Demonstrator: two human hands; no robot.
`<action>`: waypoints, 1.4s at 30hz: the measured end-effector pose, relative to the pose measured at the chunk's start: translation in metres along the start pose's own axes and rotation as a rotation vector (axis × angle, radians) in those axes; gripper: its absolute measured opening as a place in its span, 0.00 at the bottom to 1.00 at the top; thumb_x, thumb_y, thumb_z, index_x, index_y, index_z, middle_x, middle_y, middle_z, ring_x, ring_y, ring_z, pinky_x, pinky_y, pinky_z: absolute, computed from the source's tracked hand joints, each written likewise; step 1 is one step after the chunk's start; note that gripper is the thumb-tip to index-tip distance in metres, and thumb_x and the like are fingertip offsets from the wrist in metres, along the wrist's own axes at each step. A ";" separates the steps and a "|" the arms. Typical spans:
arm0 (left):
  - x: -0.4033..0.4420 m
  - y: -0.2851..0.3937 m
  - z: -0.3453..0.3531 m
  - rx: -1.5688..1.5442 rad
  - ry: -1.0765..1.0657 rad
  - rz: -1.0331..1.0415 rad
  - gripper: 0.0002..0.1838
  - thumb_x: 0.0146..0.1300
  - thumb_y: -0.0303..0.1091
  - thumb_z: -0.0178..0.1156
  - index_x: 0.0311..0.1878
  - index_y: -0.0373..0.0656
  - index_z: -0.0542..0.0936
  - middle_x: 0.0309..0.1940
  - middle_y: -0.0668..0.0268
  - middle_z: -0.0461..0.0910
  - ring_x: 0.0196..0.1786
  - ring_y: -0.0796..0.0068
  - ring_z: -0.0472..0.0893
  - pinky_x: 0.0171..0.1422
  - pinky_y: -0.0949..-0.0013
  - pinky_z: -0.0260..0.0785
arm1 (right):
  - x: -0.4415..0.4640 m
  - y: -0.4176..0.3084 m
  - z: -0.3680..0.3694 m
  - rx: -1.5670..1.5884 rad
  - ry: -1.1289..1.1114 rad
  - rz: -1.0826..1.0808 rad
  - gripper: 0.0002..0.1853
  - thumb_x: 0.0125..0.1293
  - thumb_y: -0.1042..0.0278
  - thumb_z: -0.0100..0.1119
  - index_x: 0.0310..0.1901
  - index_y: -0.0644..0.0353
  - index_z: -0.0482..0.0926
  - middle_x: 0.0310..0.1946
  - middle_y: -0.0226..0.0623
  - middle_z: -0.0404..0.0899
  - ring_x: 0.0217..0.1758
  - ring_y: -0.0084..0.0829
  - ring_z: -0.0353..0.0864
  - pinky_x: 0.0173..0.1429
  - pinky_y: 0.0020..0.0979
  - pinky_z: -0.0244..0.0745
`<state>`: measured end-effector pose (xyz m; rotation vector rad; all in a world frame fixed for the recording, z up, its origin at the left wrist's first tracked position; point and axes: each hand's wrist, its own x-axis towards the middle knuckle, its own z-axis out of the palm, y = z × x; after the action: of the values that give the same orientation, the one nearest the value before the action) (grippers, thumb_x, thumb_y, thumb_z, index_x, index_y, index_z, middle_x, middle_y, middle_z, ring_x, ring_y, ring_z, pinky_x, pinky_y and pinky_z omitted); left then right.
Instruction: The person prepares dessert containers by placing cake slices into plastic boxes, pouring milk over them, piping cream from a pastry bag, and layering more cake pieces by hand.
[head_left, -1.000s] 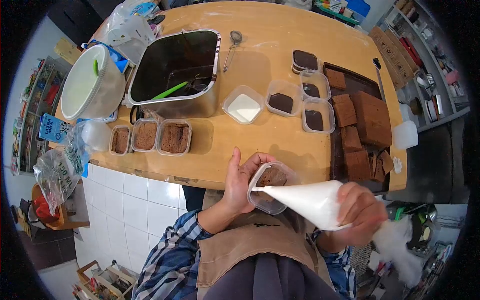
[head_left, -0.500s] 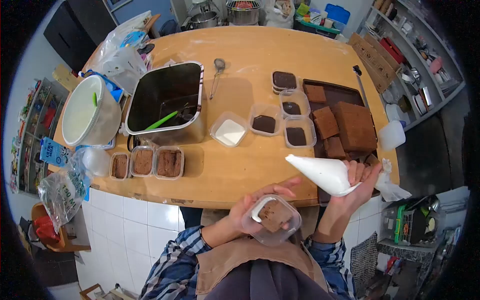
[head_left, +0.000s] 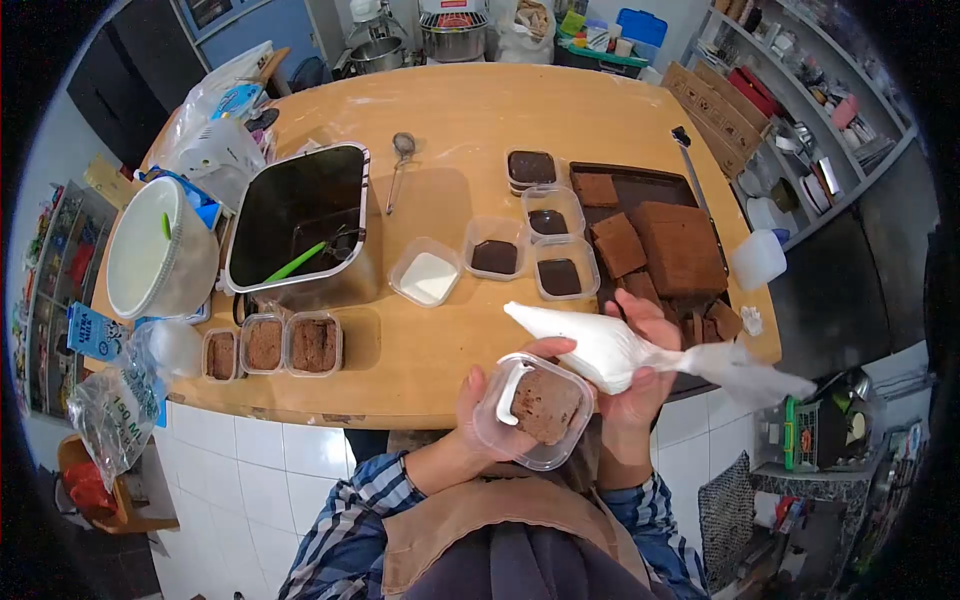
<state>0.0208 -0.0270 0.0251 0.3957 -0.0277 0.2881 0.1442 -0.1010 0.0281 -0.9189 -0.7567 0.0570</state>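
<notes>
My left hand [head_left: 470,425] is closed around a clear square cup [head_left: 556,452], tilted toward me. Inside the cup lies a piece of brown cake [head_left: 545,402], with a curved line of white cream [head_left: 513,393] along its left side. A full white piping bag [head_left: 585,345] lies across my right hand [head_left: 640,398], its tip pointing up and left above the cup. The bag's twisted tail [head_left: 750,372] hangs out to the right. Fingers of my right hand show on both sides of the bag, near the cup's right edge.
Three cups of cake [head_left: 264,344] stand at the left front, behind them a large dark-filled tub [head_left: 365,262] and a white bucket [head_left: 160,250]. A cup of white cream [head_left: 428,277] and several cups with dark filling [head_left: 495,257] stand mid-table. A tray [head_left: 640,180] holds cake at the right.
The piping tip has come away from the cup, which now shows a cream line. Most recently, my right hand and the bag have moved left, and the bag's tail has swung out to the right.
</notes>
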 end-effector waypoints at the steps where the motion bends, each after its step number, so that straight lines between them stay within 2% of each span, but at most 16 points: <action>1: -0.001 0.000 0.000 -0.006 -0.027 -0.017 0.55 0.46 0.77 0.42 0.63 0.34 0.53 0.46 0.43 0.71 0.44 0.54 0.76 0.48 0.61 0.71 | -0.001 0.003 0.001 -0.003 -0.010 0.001 0.20 0.57 0.49 0.57 0.35 0.60 0.68 0.43 0.44 0.70 0.56 0.42 0.67 0.61 0.46 0.62; 5: -0.004 0.004 0.004 0.016 -0.007 -0.070 0.54 0.47 0.77 0.40 0.63 0.34 0.53 0.46 0.43 0.71 0.45 0.53 0.76 0.50 0.61 0.69 | -0.006 0.006 -0.003 0.086 0.014 0.017 0.14 0.58 0.56 0.58 0.27 0.57 0.67 0.37 0.42 0.72 0.49 0.40 0.69 0.56 0.44 0.63; 8: -0.006 0.008 0.005 0.157 -0.046 -0.103 0.52 0.49 0.76 0.39 0.63 0.36 0.54 0.55 0.44 0.64 0.47 0.54 0.76 0.51 0.61 0.68 | -0.001 0.000 -0.002 0.132 0.122 0.028 0.12 0.61 0.62 0.54 0.25 0.55 0.66 0.27 0.35 0.69 0.41 0.36 0.70 0.51 0.43 0.64; 11: -0.007 0.004 -0.002 0.188 -0.023 -0.065 0.47 0.52 0.73 0.38 0.62 0.38 0.57 0.64 0.50 0.53 0.49 0.57 0.74 0.53 0.60 0.67 | 0.012 -0.007 -0.017 0.185 0.175 0.012 0.13 0.64 0.61 0.50 0.24 0.55 0.65 0.22 0.30 0.63 0.38 0.33 0.69 0.51 0.42 0.64; 12: -0.008 0.004 -0.009 0.151 -0.040 -0.029 0.44 0.54 0.68 0.41 0.61 0.37 0.59 0.65 0.55 0.51 0.52 0.59 0.73 0.54 0.60 0.67 | 0.015 -0.015 -0.022 0.076 0.273 0.084 0.15 0.67 0.58 0.44 0.24 0.54 0.65 0.22 0.29 0.64 0.38 0.31 0.69 0.52 0.41 0.63; 14: -0.010 0.006 -0.025 0.083 -0.074 0.042 0.37 0.59 0.60 0.48 0.59 0.36 0.61 0.67 0.65 0.45 0.57 0.65 0.69 0.56 0.60 0.67 | 0.021 -0.031 -0.023 0.087 0.351 0.091 0.18 0.69 0.55 0.38 0.22 0.52 0.63 0.21 0.26 0.62 0.35 0.28 0.67 0.52 0.39 0.62; 15: -0.012 0.007 -0.025 0.283 0.069 0.093 0.38 0.60 0.65 0.35 0.58 0.38 0.63 0.66 0.58 0.49 0.55 0.61 0.70 0.57 0.57 0.63 | 0.021 -0.037 -0.020 0.082 0.304 0.060 0.18 0.69 0.55 0.36 0.22 0.52 0.62 0.20 0.25 0.61 0.34 0.27 0.66 0.51 0.39 0.62; 19: -0.013 0.013 -0.038 0.274 0.261 0.168 0.38 0.61 0.65 0.31 0.56 0.39 0.66 0.65 0.59 0.53 0.56 0.64 0.69 0.59 0.59 0.62 | 0.012 -0.060 -0.004 0.053 0.088 -0.058 0.20 0.70 0.54 0.32 0.19 0.50 0.59 0.18 0.24 0.57 0.32 0.26 0.63 0.50 0.38 0.62; 21: -0.014 0.015 -0.043 0.204 0.212 0.200 0.33 0.64 0.60 0.32 0.56 0.39 0.65 0.64 0.62 0.55 0.55 0.67 0.70 0.54 0.60 0.67 | 0.004 -0.063 0.013 0.059 0.007 -0.105 0.20 0.71 0.56 0.31 0.18 0.48 0.56 0.15 0.22 0.51 0.28 0.23 0.57 0.47 0.35 0.60; 22: -0.014 0.016 -0.044 0.169 0.184 0.215 0.30 0.66 0.57 0.33 0.55 0.39 0.65 0.63 0.63 0.56 0.54 0.68 0.70 0.52 0.60 0.70 | 0.000 -0.065 0.018 -0.030 -0.056 -0.111 0.20 0.70 0.56 0.32 0.19 0.49 0.57 0.15 0.22 0.52 0.29 0.23 0.59 0.47 0.34 0.59; 26: -0.014 0.017 -0.039 0.234 0.241 0.260 0.32 0.65 0.59 0.31 0.54 0.39 0.67 0.62 0.60 0.57 0.57 0.68 0.67 0.59 0.62 0.63 | -0.011 -0.060 0.027 -0.170 -0.205 -0.156 0.21 0.69 0.52 0.35 0.18 0.49 0.59 0.14 0.23 0.57 0.26 0.23 0.60 0.43 0.35 0.61; 28: -0.015 0.018 -0.039 0.299 0.227 0.285 0.34 0.65 0.61 0.29 0.53 0.38 0.67 0.62 0.58 0.58 0.58 0.69 0.66 0.62 0.64 0.58 | -0.012 -0.061 0.031 -0.125 -0.197 -0.051 0.21 0.69 0.52 0.37 0.17 0.50 0.59 0.13 0.23 0.57 0.25 0.23 0.60 0.42 0.34 0.61; 29: -0.015 0.020 -0.038 0.331 0.215 0.260 0.38 0.62 0.64 0.28 0.53 0.37 0.68 0.61 0.57 0.59 0.58 0.67 0.66 0.62 0.63 0.58 | -0.010 -0.063 0.032 -0.068 -0.169 0.033 0.22 0.68 0.55 0.39 0.15 0.50 0.58 0.12 0.23 0.57 0.24 0.23 0.60 0.42 0.34 0.61; 31: -0.016 0.026 -0.037 0.396 0.193 0.204 0.45 0.58 0.71 0.25 0.51 0.35 0.69 0.60 0.54 0.60 0.58 0.63 0.68 0.62 0.61 0.58 | -0.004 -0.058 0.028 0.055 -0.170 0.145 0.23 0.68 0.54 0.40 0.15 0.52 0.61 0.12 0.25 0.59 0.23 0.25 0.62 0.40 0.36 0.64; 33: -0.016 0.027 -0.036 0.356 0.200 0.145 0.47 0.56 0.72 0.24 0.51 0.35 0.69 0.60 0.54 0.61 0.58 0.63 0.67 0.62 0.60 0.58 | 0.004 -0.058 0.031 0.083 -0.188 0.231 0.23 0.67 0.54 0.42 0.14 0.54 0.63 0.11 0.26 0.60 0.22 0.27 0.63 0.38 0.37 0.65; 42: -0.016 0.031 -0.030 0.301 0.181 0.029 0.50 0.54 0.74 0.20 0.51 0.33 0.69 0.59 0.53 0.62 0.57 0.62 0.69 0.60 0.61 0.61 | 0.012 -0.052 0.032 0.051 -0.276 0.282 0.23 0.66 0.55 0.43 0.13 0.54 0.63 0.11 0.26 0.59 0.19 0.27 0.62 0.36 0.36 0.65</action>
<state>-0.0042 0.0079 0.0074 0.6669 0.1892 0.3575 0.1195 -0.1066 0.0847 -0.9749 -0.8707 0.4567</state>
